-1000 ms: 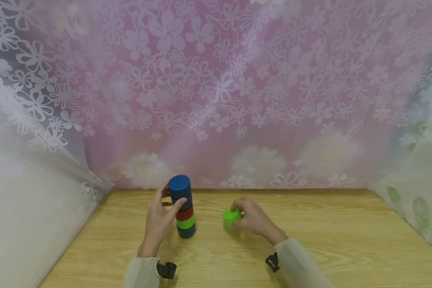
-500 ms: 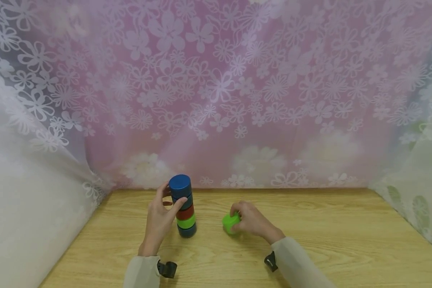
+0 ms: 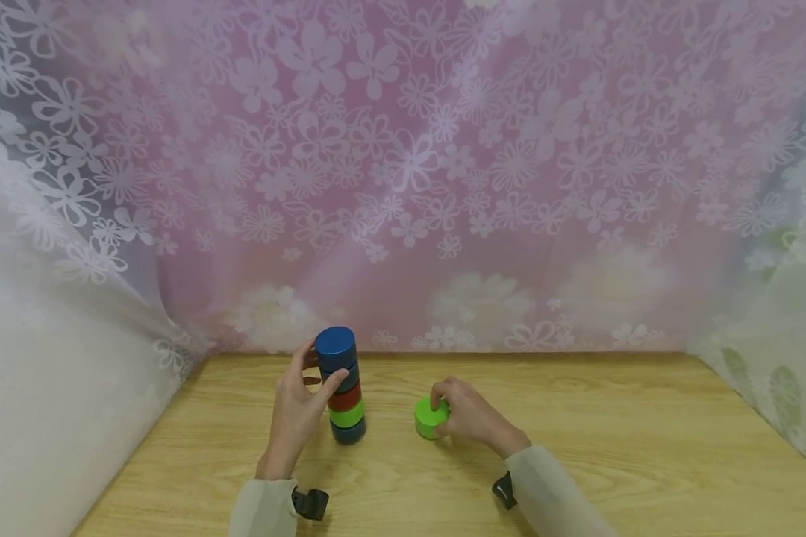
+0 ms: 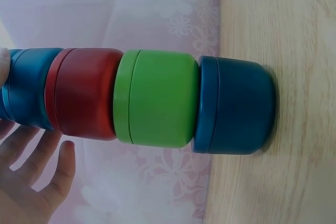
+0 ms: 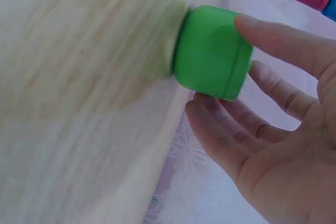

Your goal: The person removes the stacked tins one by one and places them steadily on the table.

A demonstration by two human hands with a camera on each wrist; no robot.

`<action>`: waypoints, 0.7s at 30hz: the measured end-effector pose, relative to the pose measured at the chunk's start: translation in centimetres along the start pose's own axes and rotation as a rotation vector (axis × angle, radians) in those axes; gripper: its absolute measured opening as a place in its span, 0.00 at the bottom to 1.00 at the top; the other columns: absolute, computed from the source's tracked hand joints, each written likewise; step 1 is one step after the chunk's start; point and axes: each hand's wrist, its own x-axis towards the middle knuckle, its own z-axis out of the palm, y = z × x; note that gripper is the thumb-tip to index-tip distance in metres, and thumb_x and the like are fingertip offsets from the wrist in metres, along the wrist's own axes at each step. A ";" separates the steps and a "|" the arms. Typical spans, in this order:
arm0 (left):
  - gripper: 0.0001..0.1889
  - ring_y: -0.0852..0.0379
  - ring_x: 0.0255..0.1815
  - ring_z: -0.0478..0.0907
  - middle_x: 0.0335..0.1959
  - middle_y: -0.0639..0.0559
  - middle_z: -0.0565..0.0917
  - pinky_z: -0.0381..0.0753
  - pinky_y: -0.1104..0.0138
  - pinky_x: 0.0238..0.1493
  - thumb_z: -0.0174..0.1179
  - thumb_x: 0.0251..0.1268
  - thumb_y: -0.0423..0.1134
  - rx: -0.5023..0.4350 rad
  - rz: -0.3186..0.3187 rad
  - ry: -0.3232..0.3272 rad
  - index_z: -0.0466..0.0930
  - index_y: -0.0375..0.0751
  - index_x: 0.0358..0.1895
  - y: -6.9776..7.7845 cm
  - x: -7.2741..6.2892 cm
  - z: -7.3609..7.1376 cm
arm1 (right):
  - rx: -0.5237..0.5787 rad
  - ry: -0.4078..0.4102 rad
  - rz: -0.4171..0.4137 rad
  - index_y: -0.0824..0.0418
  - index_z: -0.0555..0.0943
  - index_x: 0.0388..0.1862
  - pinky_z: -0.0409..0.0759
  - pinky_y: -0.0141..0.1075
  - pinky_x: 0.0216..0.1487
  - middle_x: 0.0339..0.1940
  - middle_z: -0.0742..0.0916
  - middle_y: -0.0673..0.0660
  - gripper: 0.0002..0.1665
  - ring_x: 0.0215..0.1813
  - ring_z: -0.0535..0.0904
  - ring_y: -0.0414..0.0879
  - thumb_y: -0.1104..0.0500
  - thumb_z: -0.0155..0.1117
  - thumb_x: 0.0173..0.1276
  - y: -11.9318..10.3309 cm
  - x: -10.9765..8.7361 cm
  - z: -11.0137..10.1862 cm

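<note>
Balance looks like the main concern with the column of lidded jars, upright on the wooden table: blue at the base, then green, red and two blues. The left hand grips the upper blue jars; a light, even hold there should serve best, since sideways pressure could shift the jars below. The right hand grasps the loose green jar near its lid, between thumb and fingers. That jar stands upright, right of the column and apart from it. Even pressure from both sides should prevent tipping; whether the lid is tight, I cannot tell.
</note>
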 end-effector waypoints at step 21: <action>0.41 0.39 0.54 0.79 0.59 0.35 0.79 0.82 0.44 0.47 0.76 0.57 0.33 0.008 -0.054 -0.113 0.64 0.32 0.73 -0.5 -0.3 -0.4 | 0.215 0.270 -0.017 0.65 0.77 0.62 0.78 0.57 0.58 0.59 0.81 0.63 0.28 0.61 0.77 0.61 0.63 0.75 0.64 -3.2 2.6 -0.8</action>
